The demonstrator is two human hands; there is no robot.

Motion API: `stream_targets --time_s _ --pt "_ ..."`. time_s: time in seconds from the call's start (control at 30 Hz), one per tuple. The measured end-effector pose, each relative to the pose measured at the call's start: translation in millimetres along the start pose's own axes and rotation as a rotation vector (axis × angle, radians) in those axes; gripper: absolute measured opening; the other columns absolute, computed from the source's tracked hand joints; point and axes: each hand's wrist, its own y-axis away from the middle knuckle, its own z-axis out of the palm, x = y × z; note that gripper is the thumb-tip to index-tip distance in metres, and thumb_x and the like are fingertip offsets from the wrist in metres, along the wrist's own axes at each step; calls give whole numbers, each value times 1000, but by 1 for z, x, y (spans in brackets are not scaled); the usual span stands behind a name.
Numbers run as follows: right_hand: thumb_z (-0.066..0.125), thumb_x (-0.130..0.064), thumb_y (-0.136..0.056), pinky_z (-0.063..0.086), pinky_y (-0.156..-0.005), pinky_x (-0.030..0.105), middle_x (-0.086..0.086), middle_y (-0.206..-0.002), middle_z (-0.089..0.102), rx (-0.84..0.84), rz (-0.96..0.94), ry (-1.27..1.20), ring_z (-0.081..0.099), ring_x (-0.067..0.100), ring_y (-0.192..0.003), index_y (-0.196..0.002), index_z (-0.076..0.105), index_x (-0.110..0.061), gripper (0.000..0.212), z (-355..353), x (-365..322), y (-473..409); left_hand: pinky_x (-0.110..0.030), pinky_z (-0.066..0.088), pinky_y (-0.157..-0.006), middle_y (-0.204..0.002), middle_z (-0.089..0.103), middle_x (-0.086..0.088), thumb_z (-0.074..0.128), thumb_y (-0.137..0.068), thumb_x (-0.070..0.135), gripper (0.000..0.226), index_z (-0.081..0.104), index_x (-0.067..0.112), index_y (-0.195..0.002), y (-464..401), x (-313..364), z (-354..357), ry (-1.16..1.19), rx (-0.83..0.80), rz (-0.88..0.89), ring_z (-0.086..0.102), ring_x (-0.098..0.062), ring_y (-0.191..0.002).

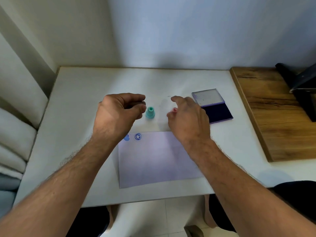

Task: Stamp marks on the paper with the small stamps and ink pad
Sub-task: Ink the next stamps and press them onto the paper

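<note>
Here, looking down from my head, I see a white table [77, 100] with a sheet of paper [153, 159] lying near my edge of it. Two blue marks [137, 136] sit side by side at the top left corner of the paper, and my left wrist covers part of one.

My left hand [118, 112] hangs over the table with its fingers curled in toward the thumb. It holds nothing that I can see. Just to its right stands a small green stamp [150, 113], upright on the table, and my fingertips are close to it but not touching.

My right hand [188, 117] is past the top edge of the paper. Its fingers are bent around something small and red [174, 109], but it is blurry, so I cannot tell if they pinch it.

The ink pad [215, 108] lies open just right of that hand, its clear lid [207, 97] folded back. A wooden board [273, 113] sits at the far right.
</note>
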Motion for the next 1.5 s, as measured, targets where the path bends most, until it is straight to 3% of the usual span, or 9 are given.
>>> stream_targets --time_s 0.27,0.4,0.5,0.67,0.83,0.97,1.3,1.4,1.5 --pt "56 -11 -80 37 -76 34 -5 -108 72 -54 -468 179 46 27 -98 -124 64 -27 48 15 -30 -1 -31 58 -86 -88 75 13 71 -81 10 29 74 28 -103 -5 -4 -4 -90 47 -25 74 -10 -80" --pt "57 -9 -87 42 -82 35 0 -106 73 -53 -351 146 48 27 -104 -119 69 -26 38 17 -28 -3 -27 56 -84 -94 74 15 73 -81 13 33 72 33 -108 -6 -3 -5 -169 16 -26 70 -2 -87" --pt "64 -25 -90 48 -82 24 -4 -103 74 35 -42 -283 56 15 -103 -115 71 -24 26 5 -33 4 -24 54 -83 -110 69 17 77 -79 12 47 68 41 -115 -4 -2 -5 -214 -68 12 67 0 -95" --pt "63 -45 -89 42 -56 14 -8 -66 73 -100 363 -835 56 -6 -49 -92 78 -17 32 -9 -38 6 -34 57 -89 -104 74 16 81 -77 14 46 69 41 -113 6 2 -1 -87 -150 117 72 -1 -90" --pt "60 -47 -91 42 -63 33 1 -66 75 -183 442 -987 49 8 -51 -81 77 -18 35 -12 -37 8 -38 61 -81 -94 76 12 83 -73 8 41 73 37 -101 4 7 -5 51 -108 162 75 -11 -81" --pt "63 -43 -91 43 -56 29 3 -69 75 -226 494 -1066 48 10 -51 -92 75 -12 33 -16 -34 4 -20 58 -78 -90 77 10 82 -71 3 35 75 25 -96 5 10 -4 92 -105 180 75 -7 -80" --pt "68 -13 -89 49 -50 25 13 -74 71 -183 475 -1335 56 18 -56 -90 73 -7 8 -38 0 5 -14 55 -69 -74 76 10 85 -68 10 26 76 26 -87 -1 9 0 144 -75 49 71 -6 -70" --pt "70 -16 -88 52 -52 26 7 -78 72 -48 410 -1120 60 14 -57 -101 74 -8 16 -49 34 2 -18 55 -75 -81 77 10 86 -69 16 28 76 30 -91 0 7 4 88 -69 38 74 -7 -76" --pt "73 -26 -85 58 -65 23 -3 -86 74 85 289 -515 67 5 -68 -109 74 -18 25 -63 77 -3 -21 55 -81 -86 76 7 83 -73 15 36 75 36 -100 1 5 10 59 -92 49 74 -8 -78"
